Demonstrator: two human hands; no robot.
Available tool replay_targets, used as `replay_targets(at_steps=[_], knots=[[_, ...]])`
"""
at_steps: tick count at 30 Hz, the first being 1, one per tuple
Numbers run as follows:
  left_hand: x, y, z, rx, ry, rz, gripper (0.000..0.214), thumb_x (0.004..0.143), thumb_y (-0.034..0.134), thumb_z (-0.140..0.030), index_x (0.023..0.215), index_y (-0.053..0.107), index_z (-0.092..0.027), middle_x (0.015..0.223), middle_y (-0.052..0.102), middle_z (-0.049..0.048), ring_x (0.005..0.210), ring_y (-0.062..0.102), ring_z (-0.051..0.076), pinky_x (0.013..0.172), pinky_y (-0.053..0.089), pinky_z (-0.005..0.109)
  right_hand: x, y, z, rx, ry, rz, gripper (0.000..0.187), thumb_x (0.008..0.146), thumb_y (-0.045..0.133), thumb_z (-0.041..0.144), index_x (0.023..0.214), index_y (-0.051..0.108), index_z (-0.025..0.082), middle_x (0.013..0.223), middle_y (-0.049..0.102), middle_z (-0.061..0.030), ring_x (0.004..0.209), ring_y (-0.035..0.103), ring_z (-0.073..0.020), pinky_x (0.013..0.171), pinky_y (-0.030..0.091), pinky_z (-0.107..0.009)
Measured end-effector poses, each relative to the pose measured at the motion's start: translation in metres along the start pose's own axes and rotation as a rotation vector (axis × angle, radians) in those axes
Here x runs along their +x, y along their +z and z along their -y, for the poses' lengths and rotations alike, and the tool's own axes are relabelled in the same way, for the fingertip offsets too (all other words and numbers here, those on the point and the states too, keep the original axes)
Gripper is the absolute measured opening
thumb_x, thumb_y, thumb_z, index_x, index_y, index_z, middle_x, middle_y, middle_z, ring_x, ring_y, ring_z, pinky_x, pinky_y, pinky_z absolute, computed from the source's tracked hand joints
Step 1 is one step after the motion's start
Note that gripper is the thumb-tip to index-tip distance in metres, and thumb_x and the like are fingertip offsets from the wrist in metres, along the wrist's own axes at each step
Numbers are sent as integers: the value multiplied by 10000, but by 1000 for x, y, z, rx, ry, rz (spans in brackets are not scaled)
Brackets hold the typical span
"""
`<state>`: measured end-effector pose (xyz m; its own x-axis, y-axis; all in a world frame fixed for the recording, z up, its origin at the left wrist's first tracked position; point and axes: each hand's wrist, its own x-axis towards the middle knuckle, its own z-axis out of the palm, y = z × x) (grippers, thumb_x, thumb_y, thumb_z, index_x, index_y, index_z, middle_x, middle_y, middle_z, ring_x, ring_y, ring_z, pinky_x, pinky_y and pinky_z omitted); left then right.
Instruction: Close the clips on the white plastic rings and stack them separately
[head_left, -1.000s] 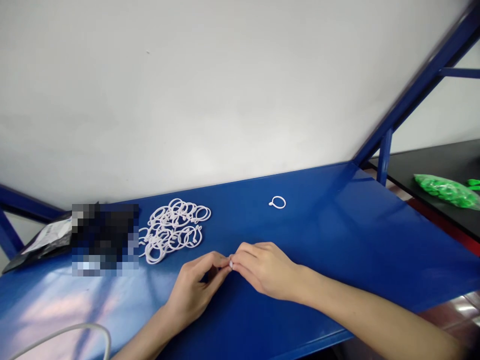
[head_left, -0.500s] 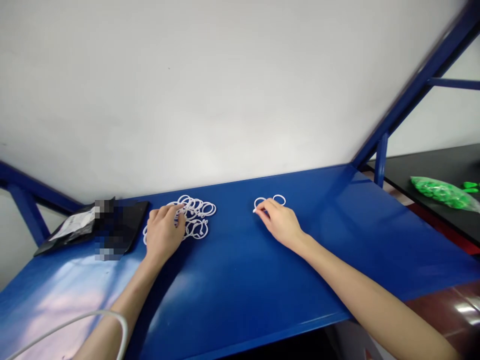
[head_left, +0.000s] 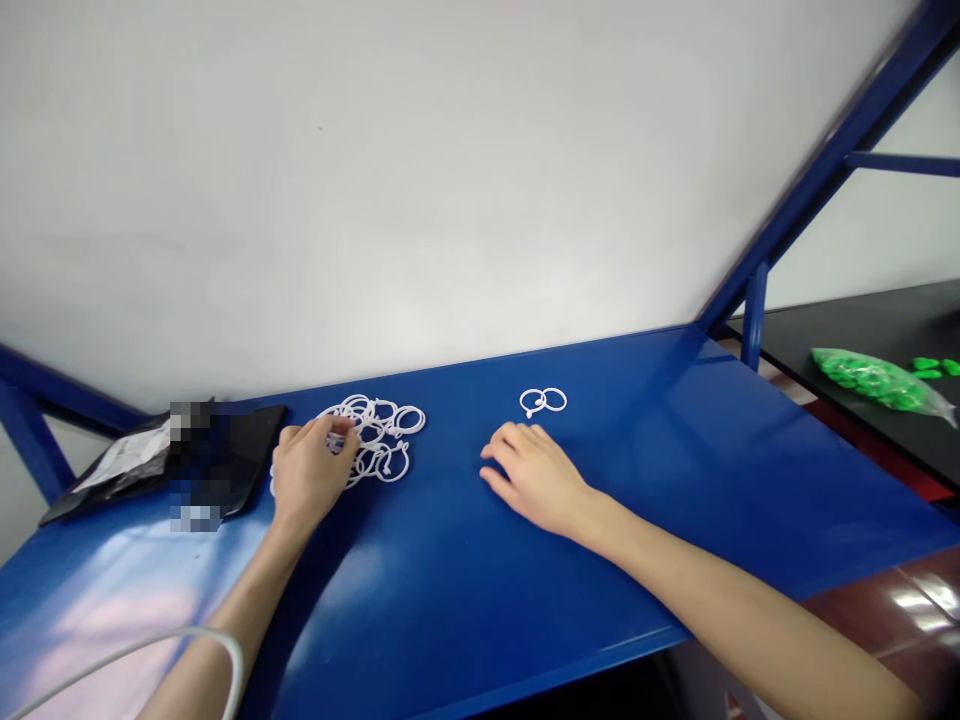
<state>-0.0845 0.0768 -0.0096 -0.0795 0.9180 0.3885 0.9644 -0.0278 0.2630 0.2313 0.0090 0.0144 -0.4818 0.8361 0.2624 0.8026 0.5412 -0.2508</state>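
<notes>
- Blue metal shelf top (head_left: pixel 480 560) against a plain white wall (head_left: pixel 420 180); blue frame struts (head_left: pixel 817 180) rise at the right and left edges.
- Pile of white rings (head_left: pixel 379 440) lies left of centre near the wall: thin white plastic hoops, each with a small clasp knob, loosely heaped and overlapping.
- Left hand (head_left: pixel 307 475) rests on the near-left edge of that pile, fingers curled, thumb and fingertips closing on one or more rings; whether a ring is actually lifted cannot be told.
- Pair of rings (head_left: pixel 543 402) lies apart from the pile, further right, close to the wall; the two hoops overlap, a small knob showing at the lower left.
- Right hand (head_left: pixel 534 478) lies palm down on the blue surface, just short of the pair, fingers loosely spread and holding nothing, not touching the rings.
- Black flat packet (head_left: pixel 247 440) with a white label lies at the far left of the shelf; part of it is blurred out.
- Clear bag of green pieces (head_left: pixel 874 378) sits on a dark table (head_left: pixel 862 325) beyond the right strut; contents are bright green and too small to tell further.
- White cable (head_left: pixel 142 655) curves across the lower left corner.
</notes>
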Motion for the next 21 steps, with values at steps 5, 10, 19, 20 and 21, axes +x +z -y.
replay_targets(at_steps=[5,10,19,20,21], knots=[[-2,-6,-6,74,8,-78,183,881,563,-325,931,706,-222,1021,766,74,995,588,320,891,456,450,-8,6,16,100,-196,128,215,1015,620,312,1118,708,145,1111,677,-92,973,629,-230,871,501,-396],[-6,-16,-16,37,178,-254,127,885,586,-263,869,696,-202,892,747,81,913,592,296,841,471,428,-9,9,12,151,-183,110,213,1014,619,301,1147,697,155,1136,665,-99,985,640,-226,911,528,-413],[-56,-29,-80,-360,800,-87,149,923,605,-63,950,635,-206,871,680,19,807,586,161,755,501,287,-11,10,18,171,-160,-179,310,985,633,275,1271,609,156,1275,604,-150,954,680,-218,840,603,-387],[-62,-29,-85,-388,820,-59,156,924,603,-55,958,628,-204,876,674,21,801,579,157,747,502,282,-10,10,18,162,-186,-163,249,994,627,277,1213,634,159,1216,634,-129,940,684,-214,825,601,-371],[-66,-29,-88,-412,835,-35,159,925,601,-49,961,622,-202,878,668,22,797,573,155,741,502,279,-10,12,18,156,-214,-139,193,1006,616,285,1149,654,161,1146,660,-107,911,689,-204,807,597,-351]])
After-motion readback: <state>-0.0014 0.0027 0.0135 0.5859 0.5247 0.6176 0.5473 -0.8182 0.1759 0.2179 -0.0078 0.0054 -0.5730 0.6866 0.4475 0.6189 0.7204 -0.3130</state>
